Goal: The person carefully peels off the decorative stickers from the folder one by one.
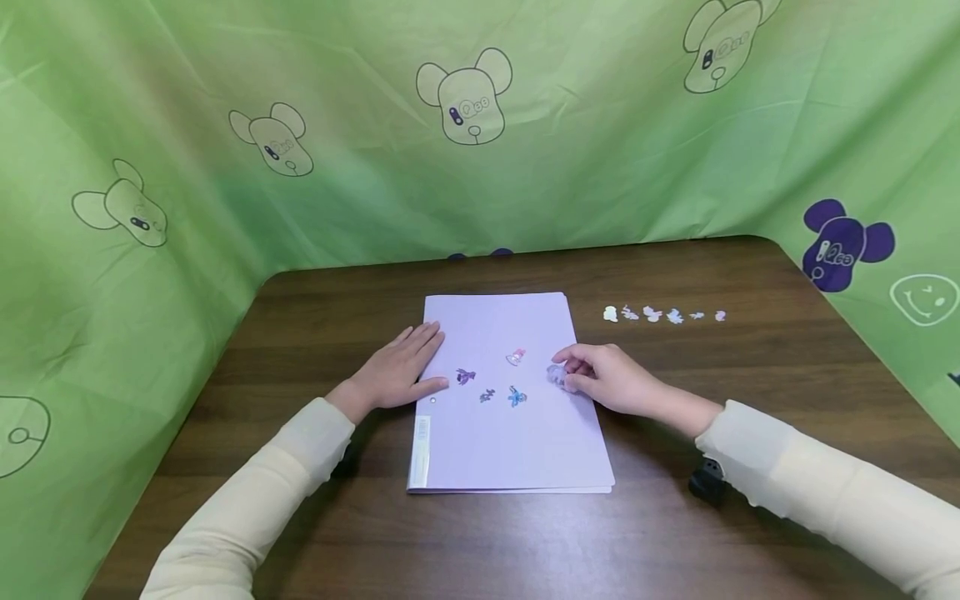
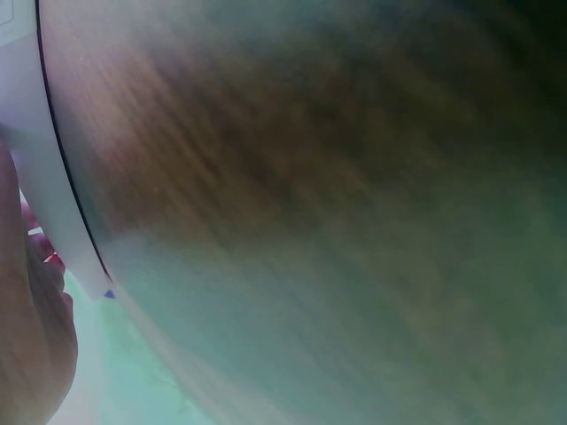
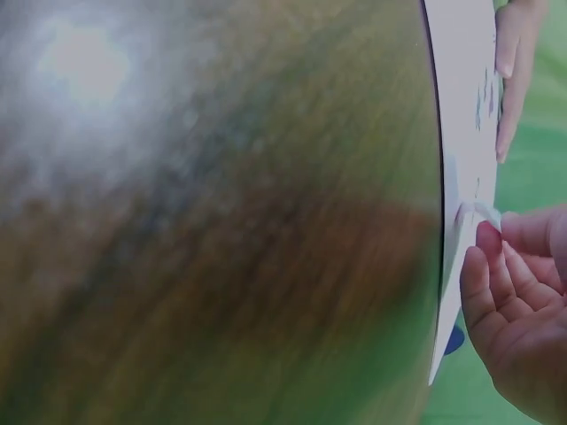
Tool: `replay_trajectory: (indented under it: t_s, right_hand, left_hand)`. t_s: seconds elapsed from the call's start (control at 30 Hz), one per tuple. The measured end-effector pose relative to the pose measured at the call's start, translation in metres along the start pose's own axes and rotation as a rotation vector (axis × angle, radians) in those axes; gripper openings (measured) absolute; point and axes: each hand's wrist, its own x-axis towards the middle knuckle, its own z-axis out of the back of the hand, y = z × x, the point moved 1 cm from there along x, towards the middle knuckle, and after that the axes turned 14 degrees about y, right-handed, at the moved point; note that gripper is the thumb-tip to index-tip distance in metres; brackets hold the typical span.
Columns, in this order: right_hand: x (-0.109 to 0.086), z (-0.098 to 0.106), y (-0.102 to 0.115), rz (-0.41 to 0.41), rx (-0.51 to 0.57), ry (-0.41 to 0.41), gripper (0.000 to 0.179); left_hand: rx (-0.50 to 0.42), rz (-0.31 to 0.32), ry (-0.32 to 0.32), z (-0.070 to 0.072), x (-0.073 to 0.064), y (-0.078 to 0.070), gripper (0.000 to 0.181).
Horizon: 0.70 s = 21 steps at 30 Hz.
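A pale lilac folder [image 1: 510,450] lies on the wooden table. Flat along its left edge rests my left hand [image 1: 397,367], fingers stretched out and the thumb on the cover. My right hand [image 1: 611,379] pinches a small pale purple sticker [image 1: 557,376] between thumb and fingers, over the folder's right edge. In the right wrist view the sticker [image 3: 479,211] stands tilted near the cover. Several stickers are on the folder: a purple one [image 1: 465,377], a pink and white one [image 1: 515,357], a small grey-purple one [image 1: 487,396] and a blue one [image 1: 517,397].
Right of the folder, a row of several small stickers [image 1: 652,314] lies on the brown table [image 1: 337,308]. A green patterned cloth [image 1: 360,167] hangs behind and at both sides. Under the right sleeve a dark wrist device [image 1: 707,482] shows.
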Motion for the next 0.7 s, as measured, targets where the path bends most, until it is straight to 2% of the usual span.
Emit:
replay_trajectory:
  t_s: [0.17,0.43,0.7]
  right_hand:
    - [-0.002,0.004,-0.003,-0.027,-0.017,-0.046,0.022]
    - [-0.003,0.011,-0.008,-0.085,0.042,-0.062,0.022]
    - [-0.008,0.017,-0.013,-0.157,0.198,-0.075,0.022]
  left_hand:
    - [-0.002,-0.001,-0.003,-0.001,0.001,0.000,0.085]
    - [-0.005,0.002,-0.006,-0.002,0.001,0.000,0.086]
    - [-0.012,0.009,0.004,-0.001,0.001,0.000,0.086]
